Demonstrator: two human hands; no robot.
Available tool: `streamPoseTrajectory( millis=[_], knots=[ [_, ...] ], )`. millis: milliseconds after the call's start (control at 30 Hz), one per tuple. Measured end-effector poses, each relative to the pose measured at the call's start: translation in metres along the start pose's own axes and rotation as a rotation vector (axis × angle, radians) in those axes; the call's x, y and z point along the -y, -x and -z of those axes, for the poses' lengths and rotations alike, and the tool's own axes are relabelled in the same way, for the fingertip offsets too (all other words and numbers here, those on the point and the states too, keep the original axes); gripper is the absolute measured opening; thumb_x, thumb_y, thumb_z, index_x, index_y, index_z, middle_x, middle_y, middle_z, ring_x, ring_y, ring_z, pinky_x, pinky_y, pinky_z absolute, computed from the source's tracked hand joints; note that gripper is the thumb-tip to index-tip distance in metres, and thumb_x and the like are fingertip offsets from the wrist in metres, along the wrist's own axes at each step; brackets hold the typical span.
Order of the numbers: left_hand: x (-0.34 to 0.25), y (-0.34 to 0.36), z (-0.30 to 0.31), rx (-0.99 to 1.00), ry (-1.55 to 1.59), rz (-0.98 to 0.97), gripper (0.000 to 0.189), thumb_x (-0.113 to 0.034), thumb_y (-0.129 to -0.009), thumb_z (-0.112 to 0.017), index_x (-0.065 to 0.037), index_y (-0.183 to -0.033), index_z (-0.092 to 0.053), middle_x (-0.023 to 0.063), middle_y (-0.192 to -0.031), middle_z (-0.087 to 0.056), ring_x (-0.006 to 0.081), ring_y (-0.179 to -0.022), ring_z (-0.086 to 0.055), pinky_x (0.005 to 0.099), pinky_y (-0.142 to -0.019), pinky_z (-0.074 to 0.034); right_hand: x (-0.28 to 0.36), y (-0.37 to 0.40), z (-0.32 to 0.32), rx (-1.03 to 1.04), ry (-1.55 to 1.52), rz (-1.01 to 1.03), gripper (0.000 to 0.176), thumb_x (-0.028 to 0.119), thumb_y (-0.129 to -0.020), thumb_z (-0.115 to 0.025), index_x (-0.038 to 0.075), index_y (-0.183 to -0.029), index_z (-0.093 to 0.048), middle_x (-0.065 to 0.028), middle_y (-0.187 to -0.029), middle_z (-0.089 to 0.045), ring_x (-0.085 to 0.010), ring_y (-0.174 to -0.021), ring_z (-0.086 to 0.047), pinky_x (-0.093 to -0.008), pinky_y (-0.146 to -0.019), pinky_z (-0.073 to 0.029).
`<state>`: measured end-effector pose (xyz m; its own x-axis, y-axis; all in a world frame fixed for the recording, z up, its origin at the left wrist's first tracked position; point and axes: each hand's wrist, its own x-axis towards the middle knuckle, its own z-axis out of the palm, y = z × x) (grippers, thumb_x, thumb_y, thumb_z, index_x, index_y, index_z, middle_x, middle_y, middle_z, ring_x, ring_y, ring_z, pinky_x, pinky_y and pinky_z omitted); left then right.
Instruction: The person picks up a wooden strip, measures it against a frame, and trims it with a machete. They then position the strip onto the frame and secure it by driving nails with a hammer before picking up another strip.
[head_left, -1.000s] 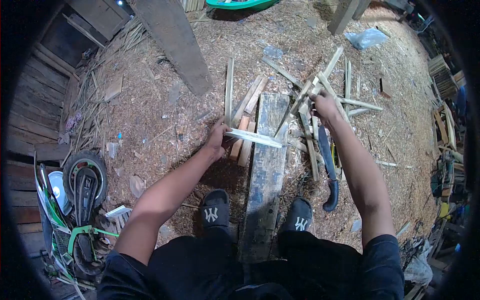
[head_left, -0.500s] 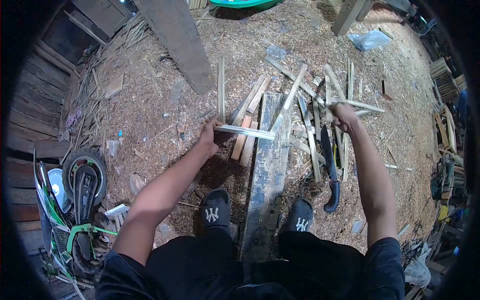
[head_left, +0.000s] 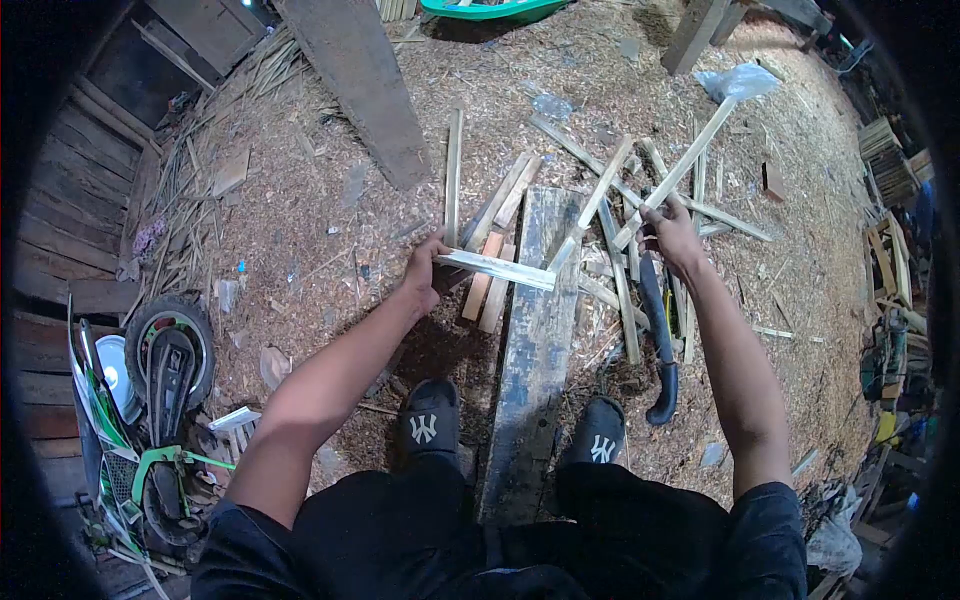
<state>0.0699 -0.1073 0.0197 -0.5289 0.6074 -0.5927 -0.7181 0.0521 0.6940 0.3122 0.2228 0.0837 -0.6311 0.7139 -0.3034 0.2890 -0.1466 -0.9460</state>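
Observation:
My left hand (head_left: 425, 268) grips the end of a pale split wood strip (head_left: 500, 269) that lies crosswise over a dark weathered plank (head_left: 533, 330) running between my feet. My right hand (head_left: 668, 232) holds a longer pale strip (head_left: 680, 170), lifted and slanting up to the right above a loose pile of split sticks (head_left: 620, 260). A machete with a dark curved handle (head_left: 658, 340) lies on the ground just below my right hand. Two short reddish blocks (head_left: 487, 285) rest left of the plank.
The ground is covered in wood chips and shavings. A wide board (head_left: 355, 85) leans at the top left. A small motorbike (head_left: 150, 400) stands at the left. A plastic bag (head_left: 740, 80) and stacked wood (head_left: 885, 150) are at the right.
My right hand has picked one long strip out of the pile and raised it up to the right. The left hand keeps hold of its strip over the plank.

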Motion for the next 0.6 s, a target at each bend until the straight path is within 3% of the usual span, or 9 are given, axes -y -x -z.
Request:
streamPoseTrajectory(
  millis=[167, 233, 333, 467, 533, 600],
  knots=[
    [0.003, -0.003, -0.002, 0.010, -0.033, 0.019, 0.077, -0.017, -0.081, -0.051, -0.018, -0.156, -0.031, 0.0133, -0.107, -0.066, 0.0266, -0.093, -0.068, 0.0412, -0.083, -0.060, 0.003, 0.004, -0.005, 0.075, -0.072, -0.054, 0.036, 0.010, -0.098, -0.062, 0.003, -0.131, -0.047, -0.0080, -0.087, -0.059, -0.0168, -0.061, -0.061, -0.0301, -0.050, -0.052],
    [0.003, -0.001, -0.005, 0.001, -0.073, 0.011, 0.078, -0.019, -0.080, -0.050, -0.010, -0.155, -0.030, 0.0139, -0.109, -0.065, 0.0273, -0.096, -0.067, 0.0416, -0.086, -0.058, 0.000, 0.004, -0.012, 0.075, -0.040, -0.083, 0.042, 0.011, -0.097, -0.063, 0.003, -0.135, -0.046, -0.0082, -0.091, -0.058, -0.0179, -0.062, -0.062, -0.0314, -0.052, -0.055],
    [0.000, 0.001, -0.007, 0.031, -0.077, 0.022, 0.076, -0.021, -0.080, -0.050, -0.008, -0.153, -0.034, 0.0142, -0.110, -0.065, 0.0272, -0.096, -0.067, 0.0403, -0.087, -0.058, -0.004, 0.003, -0.015, 0.092, -0.101, -0.094, 0.045, 0.011, -0.097, -0.063, 0.003, -0.138, -0.045, -0.0090, -0.094, -0.059, -0.0194, -0.065, -0.064, -0.0327, -0.056, -0.058],
    [-0.006, 0.012, -0.016, 0.022, -0.098, 0.013, 0.072, -0.022, -0.080, -0.050, -0.007, -0.150, -0.040, 0.0137, -0.110, -0.065, 0.0266, -0.096, -0.067, 0.0401, -0.087, -0.058, -0.004, -0.002, -0.016, 0.117, -0.120, -0.141, 0.045, 0.008, -0.098, -0.059, 0.004, -0.140, -0.044, -0.0102, -0.096, -0.062, -0.0196, -0.069, -0.065, -0.0335, -0.060, -0.060],
    [-0.007, 0.010, -0.014, 0.175, -0.066, 0.044, 0.075, -0.024, -0.081, -0.049, -0.012, -0.154, -0.036, 0.0122, -0.116, -0.062, 0.0240, -0.099, -0.067, 0.0395, -0.089, -0.058, -0.005, -0.002, -0.016, 0.133, -0.129, -0.123, 0.044, 0.007, -0.098, -0.058, 0.004, -0.140, -0.044, -0.0104, -0.096, -0.063, -0.0197, -0.070, -0.066, -0.0345, -0.062, -0.061],
    [-0.009, 0.013, -0.017, 0.169, -0.097, 0.049, 0.076, -0.025, -0.080, -0.049, -0.012, -0.154, -0.035, 0.0122, -0.117, -0.062, 0.0237, -0.101, -0.066, 0.0396, -0.091, -0.057, -0.007, -0.001, -0.016, 0.148, -0.138, -0.104, 0.044, 0.006, -0.098, -0.057, 0.005, -0.141, -0.044, -0.0106, -0.097, -0.063, -0.0197, -0.072, -0.066, -0.0354, -0.065, -0.061]
  ],
)
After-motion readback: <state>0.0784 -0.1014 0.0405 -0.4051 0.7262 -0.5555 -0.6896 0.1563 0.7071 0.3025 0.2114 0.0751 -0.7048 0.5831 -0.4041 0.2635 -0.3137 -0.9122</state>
